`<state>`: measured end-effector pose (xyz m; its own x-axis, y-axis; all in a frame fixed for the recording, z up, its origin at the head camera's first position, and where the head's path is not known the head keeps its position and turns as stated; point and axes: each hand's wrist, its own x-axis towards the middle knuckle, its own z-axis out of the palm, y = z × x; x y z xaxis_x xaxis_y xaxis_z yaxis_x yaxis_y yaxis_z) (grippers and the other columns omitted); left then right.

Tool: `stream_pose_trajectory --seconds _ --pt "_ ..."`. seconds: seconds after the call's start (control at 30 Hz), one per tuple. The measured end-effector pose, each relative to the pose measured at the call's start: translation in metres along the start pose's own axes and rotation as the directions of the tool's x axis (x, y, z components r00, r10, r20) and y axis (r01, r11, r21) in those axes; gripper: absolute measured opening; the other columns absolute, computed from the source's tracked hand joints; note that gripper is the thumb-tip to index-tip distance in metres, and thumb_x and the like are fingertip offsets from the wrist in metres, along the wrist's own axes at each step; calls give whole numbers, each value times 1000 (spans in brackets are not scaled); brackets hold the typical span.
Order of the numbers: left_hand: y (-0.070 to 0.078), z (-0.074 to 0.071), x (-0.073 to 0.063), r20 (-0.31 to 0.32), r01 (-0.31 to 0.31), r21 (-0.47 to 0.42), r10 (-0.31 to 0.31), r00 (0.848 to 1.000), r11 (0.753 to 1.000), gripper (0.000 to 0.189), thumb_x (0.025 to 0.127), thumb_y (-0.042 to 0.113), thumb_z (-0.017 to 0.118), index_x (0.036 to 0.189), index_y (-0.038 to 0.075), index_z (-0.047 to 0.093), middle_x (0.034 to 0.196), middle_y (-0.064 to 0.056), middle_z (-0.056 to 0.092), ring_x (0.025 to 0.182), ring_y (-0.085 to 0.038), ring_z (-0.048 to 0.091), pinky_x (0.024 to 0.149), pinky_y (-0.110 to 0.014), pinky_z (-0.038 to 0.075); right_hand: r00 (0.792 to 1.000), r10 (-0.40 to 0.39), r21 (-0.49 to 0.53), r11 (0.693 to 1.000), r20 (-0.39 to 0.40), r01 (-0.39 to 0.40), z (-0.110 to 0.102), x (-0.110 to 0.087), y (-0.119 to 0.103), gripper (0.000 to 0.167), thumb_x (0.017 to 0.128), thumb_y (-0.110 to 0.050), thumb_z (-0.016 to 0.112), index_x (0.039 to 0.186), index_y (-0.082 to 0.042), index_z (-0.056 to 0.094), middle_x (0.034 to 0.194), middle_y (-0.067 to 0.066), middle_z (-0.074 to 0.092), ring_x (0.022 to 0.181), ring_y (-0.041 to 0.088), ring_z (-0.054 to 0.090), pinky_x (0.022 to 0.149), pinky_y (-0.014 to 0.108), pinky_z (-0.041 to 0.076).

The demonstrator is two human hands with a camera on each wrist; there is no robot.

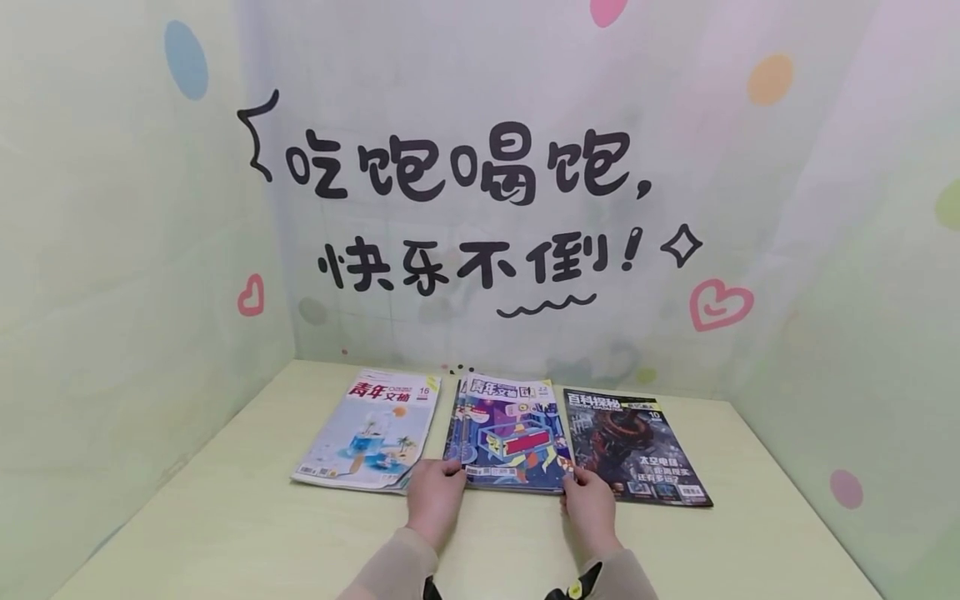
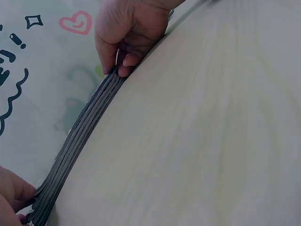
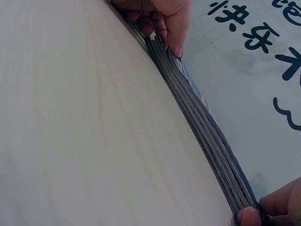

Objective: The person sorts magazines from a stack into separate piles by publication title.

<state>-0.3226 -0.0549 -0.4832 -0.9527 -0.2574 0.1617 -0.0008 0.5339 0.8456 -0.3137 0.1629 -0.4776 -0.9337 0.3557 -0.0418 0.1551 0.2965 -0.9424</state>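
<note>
In the head view, a stack of several magazines (image 1: pixel 517 475) lies flat at the middle of the table, with a purple-and-blue illustrated cover on top. My left hand (image 1: pixel 435 497) pinches its near left corner between thumb and fingers. The near right corner is pinched by my right hand (image 1: pixel 592 506). Both wrist views show the thick layered edge of the stack (image 2: pixel 82 136) stretching between the hands. In the right wrist view, the pages' edge (image 3: pixel 200 127) faces the camera and the covers are mostly hidden.
A white magazine (image 1: pixel 375 433) with a blue drink picture lies left of the stack, close to my left hand. Right of it is a dark magazine (image 1: pixel 630 450), partly behind my right hand. The pale wood-grain table (image 1: pixel 247 533) meets a printed fabric wall (image 1: pixel 465 342) behind.
</note>
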Motion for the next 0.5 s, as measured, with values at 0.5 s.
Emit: stream_pose_trajectory --seconds 0.5 --pt "-7 -16 -11 77 24 -72 -18 997 997 17 84 8 65 97 -1 73 105 -16 63 108 -39 54 97 -54 41 997 -67 -70 995 -23 65 -4 -18 3 32 91 -13 59 115 8 65 81 10 64 61 13 54 53 26 46"
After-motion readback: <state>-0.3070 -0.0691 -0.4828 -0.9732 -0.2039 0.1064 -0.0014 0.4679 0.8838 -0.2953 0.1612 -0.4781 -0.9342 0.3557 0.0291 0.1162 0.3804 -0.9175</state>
